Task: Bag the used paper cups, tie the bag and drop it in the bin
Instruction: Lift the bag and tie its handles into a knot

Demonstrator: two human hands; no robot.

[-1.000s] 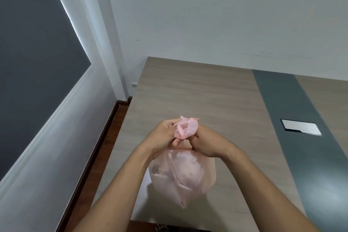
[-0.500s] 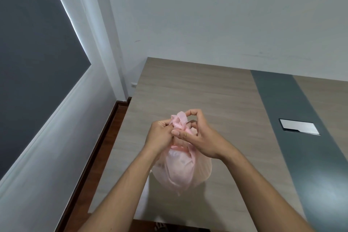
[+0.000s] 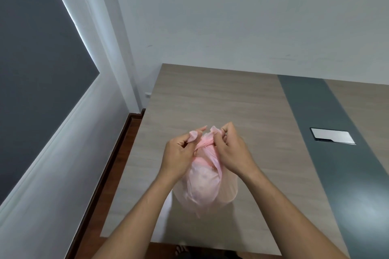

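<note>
Both grips are pinching the bag's twisted neck, left hand point(image 3: 179, 154) and right hand point(image 3: 232, 151) pulling the ends apart. I'm holding the pink bag point(image 3: 207, 185) over the desk point(image 3: 231, 94). Cups look bagged, knot's half done, no bin in sight.

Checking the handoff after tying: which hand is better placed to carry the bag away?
Probably the right hand: it already pinches the twisted neck of the pink plastic bag beside the knot, while the left hand holds only a loose tail end.
</note>
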